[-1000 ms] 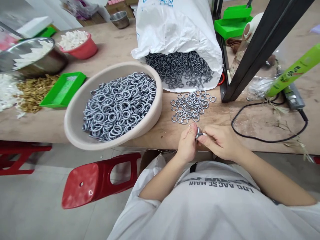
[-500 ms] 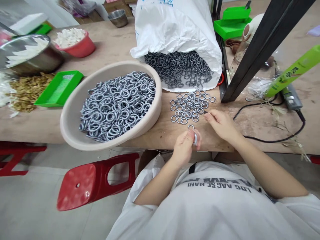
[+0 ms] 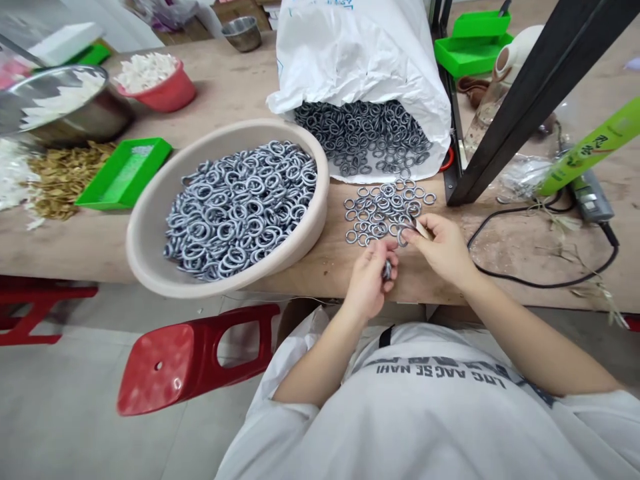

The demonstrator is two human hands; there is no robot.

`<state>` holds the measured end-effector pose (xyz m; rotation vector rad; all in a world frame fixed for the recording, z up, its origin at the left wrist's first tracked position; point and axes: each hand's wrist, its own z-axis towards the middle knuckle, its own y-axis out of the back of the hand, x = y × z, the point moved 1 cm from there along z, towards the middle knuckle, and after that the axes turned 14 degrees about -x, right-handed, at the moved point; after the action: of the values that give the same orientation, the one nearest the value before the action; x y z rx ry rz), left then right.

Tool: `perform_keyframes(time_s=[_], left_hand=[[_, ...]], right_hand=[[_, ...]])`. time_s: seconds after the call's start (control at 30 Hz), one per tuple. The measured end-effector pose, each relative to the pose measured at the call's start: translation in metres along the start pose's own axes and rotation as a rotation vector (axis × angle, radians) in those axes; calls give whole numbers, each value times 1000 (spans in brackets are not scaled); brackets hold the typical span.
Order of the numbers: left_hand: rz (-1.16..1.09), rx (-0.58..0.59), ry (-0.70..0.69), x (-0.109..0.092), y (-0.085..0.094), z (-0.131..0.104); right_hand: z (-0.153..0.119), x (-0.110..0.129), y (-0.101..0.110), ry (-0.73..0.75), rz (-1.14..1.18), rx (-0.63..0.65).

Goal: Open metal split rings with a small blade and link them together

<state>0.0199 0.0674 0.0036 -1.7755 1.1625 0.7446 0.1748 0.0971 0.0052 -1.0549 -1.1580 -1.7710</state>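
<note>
My left hand [image 3: 371, 275] is closed with grey rings [image 3: 387, 269] tucked in its curled fingers; how many is hidden. Its thumb and forefinger reach toward the right hand. In my right hand [image 3: 443, 250] is a small tool [image 3: 424, 230] with a pale handle and a dark tip, mostly covered by the fingers. A grey ring [image 3: 401, 233] lies at the right thumb's tip; I cannot tell whether it is pinched. Just beyond both hands, a loose pile of grey rings [image 3: 373, 210] is spread on the wooden table [image 3: 320, 270].
Left of my hands stands a beige basin [image 3: 143, 267] heaped with grey rings. A white sack [image 3: 355, 60] behind the pile spills more rings. A black metal post [image 3: 505, 127] rises at the right, near a cable [image 3: 530, 283]. A red stool [image 3: 155, 367] stands below the table.
My left hand has moved up toward the pile, its fingers now curled in. My right hand has turned, showing the tool's pale handle. The view has shifted slightly.
</note>
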Motion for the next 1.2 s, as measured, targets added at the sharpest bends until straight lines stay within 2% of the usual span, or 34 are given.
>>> perform_keyframes(time_s=[0.07,0.13,0.2,0.23,0.3,0.37,0.43,0.53,0.63,0.73,0.87,0.97,1.07,1.2], left_hand=[[78,10,-133,10,-12,0],[150,-7,-285,15,-18,2],[182,-24,-365,15,-19,7],[181,-21,-363,13,-18,9],[154,3,-311,10,-14,13],[135,31,-261,6,-12,13],[135,63,-229,5,-12,11],[106,126,-130,4,-15,3],[48,200,33,3,-18,-6],[52,287,160,-1,-19,-12],[-2,323,263,-7,-18,-18],[-2,284,179,-8,-17,-18],[28,248,103,-4,-18,-18],[10,209,120,1,-22,-20]], right_hand=[[-18,0,3,-81,122,-59],[-28,-4,8,-119,140,-112],[-26,-14,15,-129,42,-97],[-21,-20,20,-117,-45,-57],[-10,-27,30,-53,-221,-17],[-2,-25,37,2,-242,-57],[-2,-13,39,-28,-55,-23],[-12,10,32,-174,335,223],[-22,21,26,-281,564,314],[-25,19,22,-288,539,293],[-23,14,27,-44,241,116],[-22,17,33,70,170,85],[-26,22,34,54,209,149],[-32,21,26,-6,232,113]])
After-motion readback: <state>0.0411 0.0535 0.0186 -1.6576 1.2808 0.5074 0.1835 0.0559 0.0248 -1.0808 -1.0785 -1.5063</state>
